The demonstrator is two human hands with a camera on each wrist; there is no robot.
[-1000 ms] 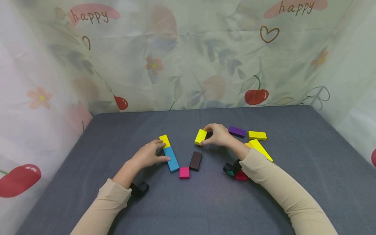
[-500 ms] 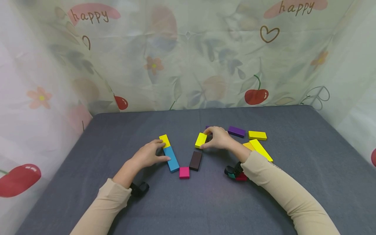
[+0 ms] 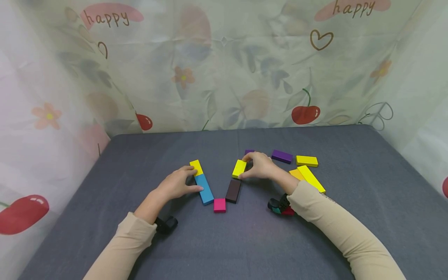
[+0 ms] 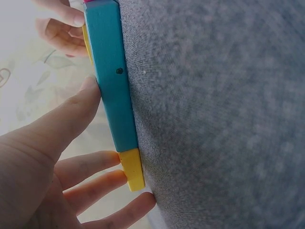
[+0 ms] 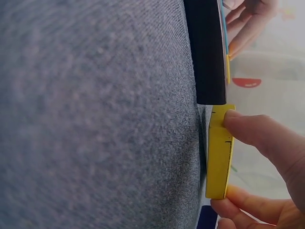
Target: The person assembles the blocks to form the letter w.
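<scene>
My right hand (image 3: pixel 260 166) pinches a yellow block (image 3: pixel 239 169) between thumb and fingers. That block's near end meets the far end of a dark brown block (image 3: pixel 233 191); the right wrist view shows the yellow one (image 5: pixel 219 157) slightly raised off the cloth. My left hand (image 3: pixel 176 183) rests its thumb on a blue block (image 3: pixel 204 190), and its extended fingers touch a smaller yellow block (image 4: pixel 132 169) at the blue one's far end. A pink block (image 3: pixel 219 205) lies between the near ends of the blue and brown blocks, forming a V.
Behind the right hand lie purple blocks (image 3: pixel 282 156), one partly hidden. Farther right are a yellow block (image 3: pixel 306 161), a long yellow block (image 3: pixel 310 179) and an orange-yellow one (image 3: pixel 296 174). A red block (image 3: pixel 288 211) shows partly beneath the right wrist. Grey cloth (image 3: pixel 224 249) covers the table.
My right hand has brought the yellow block nearer, down to the dark brown block's far end. A purple block behind that hand has come into view. The left hand has stayed put.
</scene>
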